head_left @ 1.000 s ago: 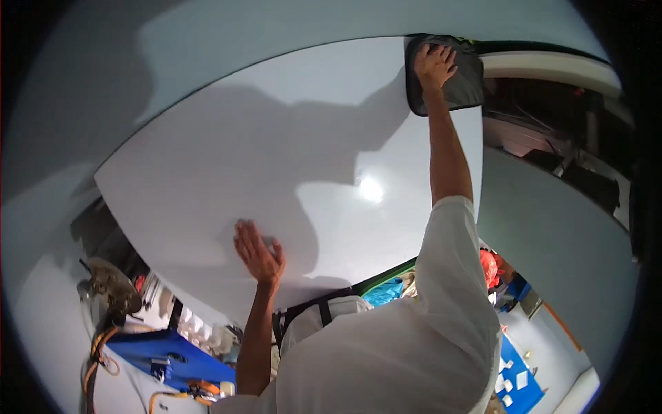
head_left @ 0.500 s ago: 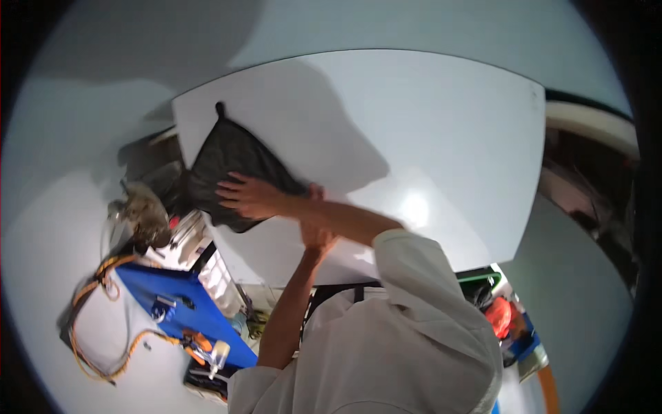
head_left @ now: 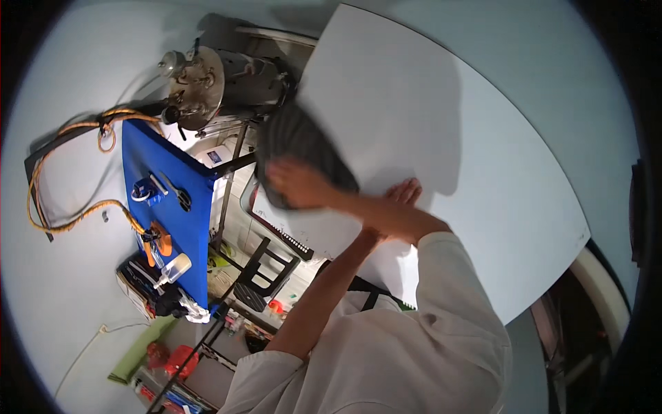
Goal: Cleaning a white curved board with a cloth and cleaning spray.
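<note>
White tabletop (head_left: 510, 186) dominates; at its left edge, 1 dark cloth (head_left: 310, 141) slants lengthwise, inward toward the person, its surface too blurred to read. Right hand (head_left: 296, 183) covers it, finger spacing indistinct; left hand (head_left: 405, 191) lies on the tabletop, fingers nearly together.

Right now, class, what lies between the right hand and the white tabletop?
A dark grey cloth lies between the right hand and the white tabletop, as the head view shows; both hand and cloth look blurred.

From the wearer's head, one fisheye camera looks down on the nearby white tabletop (head_left: 514, 200).
</note>
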The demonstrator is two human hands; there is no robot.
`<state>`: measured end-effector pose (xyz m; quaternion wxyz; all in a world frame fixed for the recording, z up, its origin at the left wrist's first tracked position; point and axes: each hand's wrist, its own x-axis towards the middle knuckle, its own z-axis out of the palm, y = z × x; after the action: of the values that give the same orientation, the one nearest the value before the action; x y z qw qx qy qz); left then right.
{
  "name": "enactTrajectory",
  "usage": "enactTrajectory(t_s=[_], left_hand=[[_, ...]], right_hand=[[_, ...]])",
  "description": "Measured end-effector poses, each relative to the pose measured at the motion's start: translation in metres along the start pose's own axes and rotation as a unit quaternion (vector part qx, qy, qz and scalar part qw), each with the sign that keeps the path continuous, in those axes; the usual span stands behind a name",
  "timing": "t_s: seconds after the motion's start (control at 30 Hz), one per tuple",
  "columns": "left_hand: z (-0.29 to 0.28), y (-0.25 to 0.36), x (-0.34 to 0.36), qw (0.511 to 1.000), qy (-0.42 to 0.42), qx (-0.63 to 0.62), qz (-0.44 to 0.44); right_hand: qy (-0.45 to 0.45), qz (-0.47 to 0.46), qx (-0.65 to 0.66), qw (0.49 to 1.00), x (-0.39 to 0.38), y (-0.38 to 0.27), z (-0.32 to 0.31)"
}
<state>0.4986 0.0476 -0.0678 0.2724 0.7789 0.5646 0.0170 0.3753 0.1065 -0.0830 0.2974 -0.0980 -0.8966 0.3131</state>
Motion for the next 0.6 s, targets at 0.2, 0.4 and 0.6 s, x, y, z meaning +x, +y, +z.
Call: enactTrajectory(t_s=[0.2, 0.4, 0.6], left_hand=[[-0.002, 0.000, 0.000, 0.991, 0.134, 0.025, 0.010], [-0.013, 0.002, 0.000, 0.992, 0.127, 0.005, 0.021], [-0.003, 0.001, -0.002, 0.994, 0.110, 0.007, 0.014]], right_hand=[[-0.190, -0.134, 0.171, 0.957, -0.022, -0.016, 0.031], [0.131, 0.040, -0.176, 0.975, 0.065, 0.201, -0.165], [0.134, 0.155, -0.202, 0.958, 0.034, 0.182, -0.133]])
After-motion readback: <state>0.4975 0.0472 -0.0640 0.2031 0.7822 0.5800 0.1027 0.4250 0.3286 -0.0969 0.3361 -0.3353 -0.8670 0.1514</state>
